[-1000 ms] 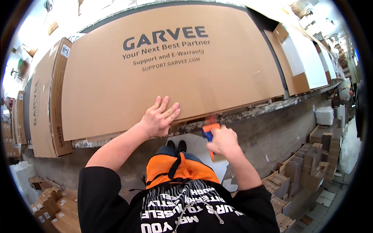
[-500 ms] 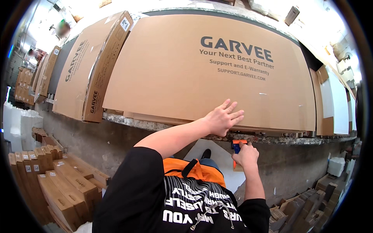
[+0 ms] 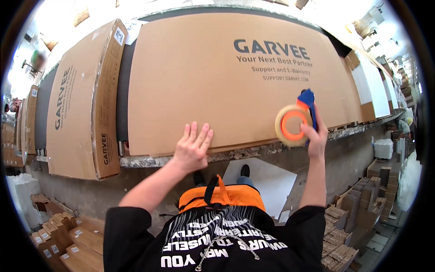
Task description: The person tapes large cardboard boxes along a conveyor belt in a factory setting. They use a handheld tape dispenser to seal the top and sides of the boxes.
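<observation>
A large flat brown cardboard box (image 3: pixel 199 77) lies in front of me on the conveyor, its printed face up. My left hand (image 3: pixel 192 147) rests on its near edge, palm down and fingers spread. In my right hand (image 3: pixel 315 133) is a tape dispenser (image 3: pixel 306 100) with a blue and orange body and a roll of tape on an orange hub. The dispenser is held over the near right part of the box; whether it touches the cardboard I cannot tell.
Another taped carton (image 3: pixel 74 99) lies on the conveyor to the left. White foam-lined boxes (image 3: pixel 369 86) stand at the right end. Cartons (image 3: pixel 84 245) are stacked on the floor at lower left, and cardboard packing pieces (image 3: pixel 346 231) at lower right.
My right hand has raised the tape dispenser from below the conveyor edge to over the box. My left hand has shifted left along the near edge. My view has turned somewhat.
</observation>
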The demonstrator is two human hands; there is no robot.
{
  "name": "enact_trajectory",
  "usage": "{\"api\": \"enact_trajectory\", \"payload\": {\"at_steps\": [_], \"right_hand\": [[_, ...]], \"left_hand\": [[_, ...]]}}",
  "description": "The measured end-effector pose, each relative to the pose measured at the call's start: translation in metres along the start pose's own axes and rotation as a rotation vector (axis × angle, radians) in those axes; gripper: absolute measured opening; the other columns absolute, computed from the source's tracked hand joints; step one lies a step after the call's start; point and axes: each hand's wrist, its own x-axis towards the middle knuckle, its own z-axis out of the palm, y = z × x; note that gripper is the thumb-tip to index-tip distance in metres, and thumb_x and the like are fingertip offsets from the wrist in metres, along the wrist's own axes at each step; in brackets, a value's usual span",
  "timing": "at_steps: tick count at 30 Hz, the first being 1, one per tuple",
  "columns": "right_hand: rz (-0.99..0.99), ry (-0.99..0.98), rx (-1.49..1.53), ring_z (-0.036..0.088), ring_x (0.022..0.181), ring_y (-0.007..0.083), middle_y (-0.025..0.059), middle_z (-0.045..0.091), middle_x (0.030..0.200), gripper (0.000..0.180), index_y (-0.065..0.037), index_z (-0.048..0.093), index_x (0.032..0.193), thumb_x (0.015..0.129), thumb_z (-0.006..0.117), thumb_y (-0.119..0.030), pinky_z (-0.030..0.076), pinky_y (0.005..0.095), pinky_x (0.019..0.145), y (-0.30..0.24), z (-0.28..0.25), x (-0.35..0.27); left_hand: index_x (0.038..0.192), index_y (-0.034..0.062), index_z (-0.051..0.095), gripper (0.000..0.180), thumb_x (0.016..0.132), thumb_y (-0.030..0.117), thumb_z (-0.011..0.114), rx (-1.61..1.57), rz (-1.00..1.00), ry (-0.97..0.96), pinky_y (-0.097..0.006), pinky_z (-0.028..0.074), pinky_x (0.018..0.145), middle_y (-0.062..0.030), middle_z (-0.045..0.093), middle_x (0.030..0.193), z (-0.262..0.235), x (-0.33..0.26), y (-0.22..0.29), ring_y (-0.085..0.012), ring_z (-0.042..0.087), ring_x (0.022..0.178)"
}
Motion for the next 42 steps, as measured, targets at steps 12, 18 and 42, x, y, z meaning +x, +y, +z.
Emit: {"api": "enact_trajectory", "payload": {"at_steps": [12, 18, 42], "right_hand": [[-0.921, -0.260, -1.087, 0.038, 0.129, 0.0422, 0.0259, 0.039, 0.145, 0.059, -0.004, 0.046, 0.140, 0.086, 0.061, -0.020, 0.032, 0.0504, 0.109, 0.041, 0.218, 0.217], [-1.121, -0.530, -1.923, 0.035, 0.139, 0.0366, 0.0150, 0.040, 0.150, 0.043, -0.011, 0.046, 0.139, 0.103, 0.033, -0.030, 0.027, 0.0454, 0.116, 0.117, 0.335, 0.457], [-0.299, -0.903, -1.310, 0.066, 0.091, 0.0319, 0.0172, 0.069, 0.099, 0.038, -0.006, 0.070, 0.093, 0.083, 0.059, -0.041, 0.052, 0.0405, 0.078, -0.003, 0.390, 0.261]], "left_hand": [[0.113, 0.0087, 0.068, 0.044, 0.096, 0.044, 0.047, 0.111, -0.481, 0.441, -0.038, 0.036, 0.108, -0.0071, 0.067, 0.119, 0.033, -0.005, 0.038, -0.0237, 0.059, 0.119], [0.090, 0.0179, 0.071, 0.038, 0.099, 0.045, 0.046, 0.161, -0.561, 0.714, -0.032, 0.039, 0.103, 0.0047, 0.071, 0.104, 0.045, -0.003, 0.038, -0.0121, 0.064, 0.106], [0.066, 0.0158, 0.064, 0.012, 0.077, 0.021, 0.061, 0.020, -0.498, 1.045, -0.023, 0.042, 0.075, 0.0033, 0.073, 0.081, 0.040, -0.024, 0.019, -0.0059, 0.069, 0.081]]}}
